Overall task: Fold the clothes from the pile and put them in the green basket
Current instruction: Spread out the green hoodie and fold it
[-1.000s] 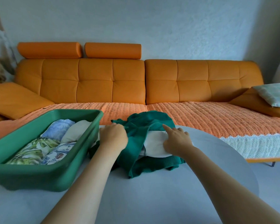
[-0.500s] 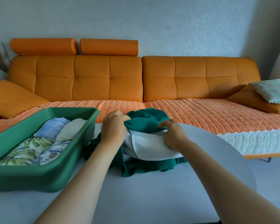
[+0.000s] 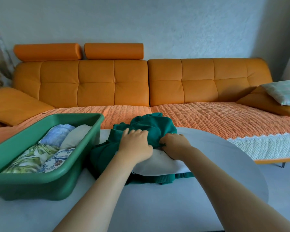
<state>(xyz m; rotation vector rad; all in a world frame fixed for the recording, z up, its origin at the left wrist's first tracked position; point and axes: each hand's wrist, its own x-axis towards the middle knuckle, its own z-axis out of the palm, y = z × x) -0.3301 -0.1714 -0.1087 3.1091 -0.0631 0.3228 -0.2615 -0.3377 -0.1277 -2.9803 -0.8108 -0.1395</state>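
Four folded pieces point(image 3: 57, 162) already lie in the green basket point(image 3: 32, 186): a pale blue one and a cream one at its far end, a leafy print and a blue floral print at its near end. The basket sits on the grey table point(image 3: 174, 206), and it is your reference for everything else. Just right of the basket, touching its right wall, lies the rest of the pile: a crumpled green garment point(image 3: 151, 129) draped over a white garment point(image 3: 157, 163), whose near edge shows from under the green cloth. Your left hand point(image 3: 136, 144) is on the green garment, on the side nearer the basket, with its fingers curled down into the fabric. Your right hand point(image 3: 174, 143) is just beyond it, further from the basket, its fingers closed together and pinching a fold of the same green cloth right above the white piece. Behind the basket runs the orange sofa point(image 3: 114, 84), and far to the basket's right a pale checked pillow point(image 3: 281, 92) leans on the sofa's end cushion.
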